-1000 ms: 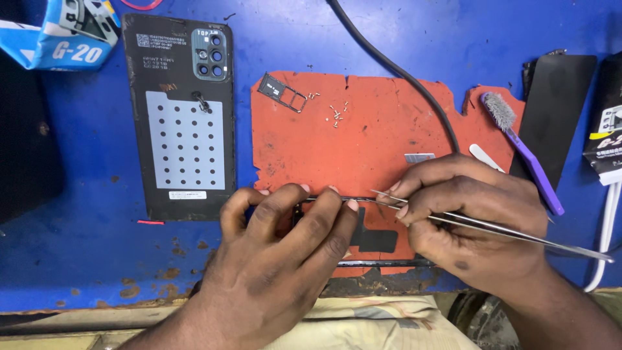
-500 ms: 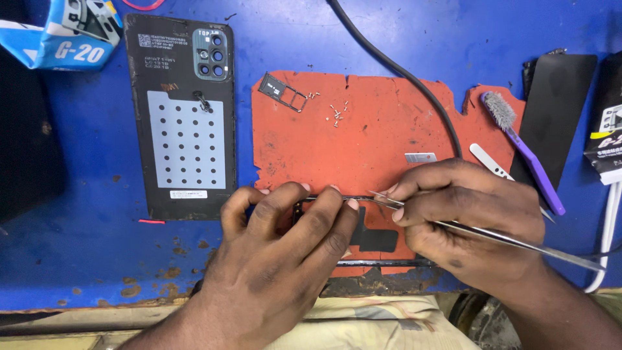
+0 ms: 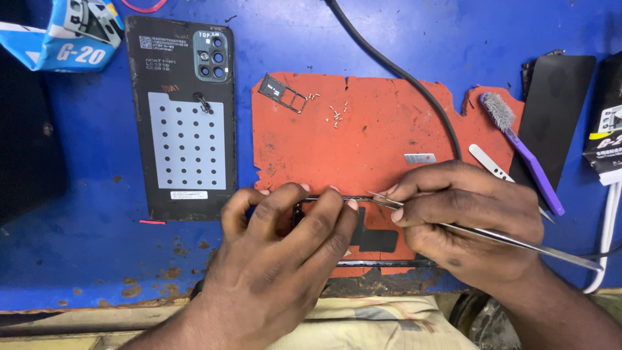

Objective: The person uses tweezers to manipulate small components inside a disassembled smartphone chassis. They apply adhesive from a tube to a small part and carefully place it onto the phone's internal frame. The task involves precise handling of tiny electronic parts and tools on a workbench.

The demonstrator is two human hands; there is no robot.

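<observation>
left hand [image 3: 285, 243]: fingers curled, pressing down dark phone frame [image 3: 369, 236] on orange mat [image 3: 376, 129] | right hand [image 3: 470, 220]: pinching metal tweezers [image 3: 518, 241], tips at frame's top edge between both hands | back cover [image 3: 184, 116] beyond left hand | purple brush [image 3: 521, 149] beyond right hand | blue bench [image 3: 84, 246]

The hands [image 3: 363, 227] hide most of the phone frame [image 3: 376, 238].
</observation>
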